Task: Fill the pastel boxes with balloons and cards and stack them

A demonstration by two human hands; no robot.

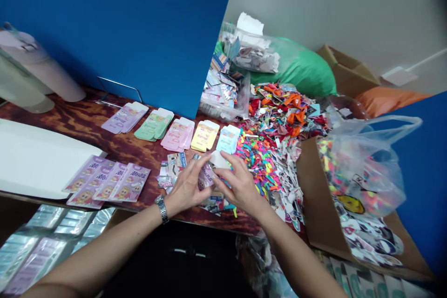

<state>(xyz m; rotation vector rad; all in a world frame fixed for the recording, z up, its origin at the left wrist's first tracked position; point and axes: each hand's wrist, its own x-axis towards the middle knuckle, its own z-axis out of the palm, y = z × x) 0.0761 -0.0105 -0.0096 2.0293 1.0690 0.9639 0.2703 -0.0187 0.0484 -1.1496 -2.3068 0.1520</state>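
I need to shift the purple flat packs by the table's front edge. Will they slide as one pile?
Probably not. The purple flat packs lie fanned and overlapping, so a push would likely spread them. They look like thin printed card, so they are probably light and bendy. Their smooth-looking faces may slip over each other.

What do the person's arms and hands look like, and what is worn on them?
Both forearms are bare; no sleeves show. The left hand and right hand have no gloves and no ring that shows. A silver metal-link wristwatch sits on the left wrist.
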